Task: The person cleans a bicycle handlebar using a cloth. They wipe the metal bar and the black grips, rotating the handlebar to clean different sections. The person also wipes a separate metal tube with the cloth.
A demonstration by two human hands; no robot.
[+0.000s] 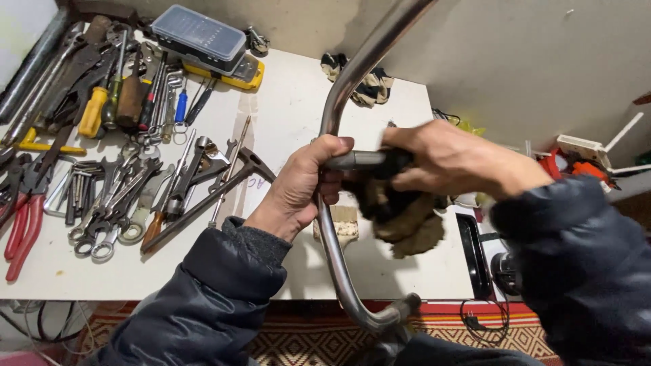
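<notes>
Head view shows the left hand [298, 186] clenched on a bent metal tube [332, 224] above the white surface [285, 115], the right hand [441, 159] pressing a dirty rag [400, 217] around it; a slipping grip could probably swing the tube into the wrenches [115, 203].

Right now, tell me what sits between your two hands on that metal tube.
A short bare stretch of the tube's crossbar, between the left hand and the right hand holding a dark rag, in the head view.

A curved chrome handlebar [337, 102] arcs upright above the table [285, 108]. A dark, dirty rag [400, 213] wraps its horizontal grip end and hangs below.
</notes>
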